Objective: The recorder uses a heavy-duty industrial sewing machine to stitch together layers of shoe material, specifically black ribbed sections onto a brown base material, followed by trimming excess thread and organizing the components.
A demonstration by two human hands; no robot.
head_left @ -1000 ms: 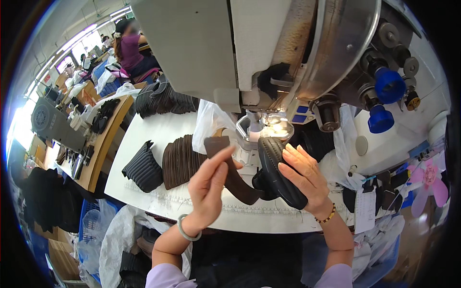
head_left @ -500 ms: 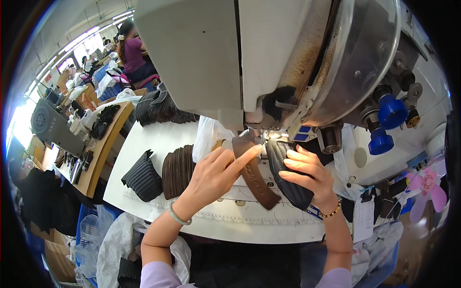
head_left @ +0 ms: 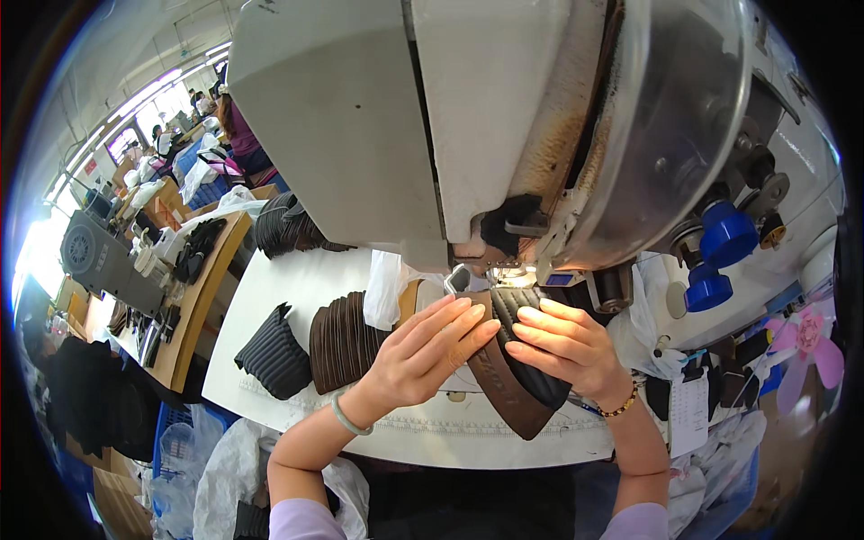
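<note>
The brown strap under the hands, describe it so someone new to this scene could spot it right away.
Start at the big grey sewing machine that fills the top of the view, then drop to the white table beneath its head. The brown strap lies there under both hands, beside a black ribbed piece; it is smooth, where the stacked pieces to the left are ribbed.

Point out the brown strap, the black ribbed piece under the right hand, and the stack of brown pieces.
brown strap [head_left: 504, 391], head view, lower middle of its face.
black ribbed piece [head_left: 515, 301], head view, top near the needle.
stack of brown pieces [head_left: 340, 340], head view, its middle.

Bright window glare at left, sharp centre, fisheye-bent edges
</note>
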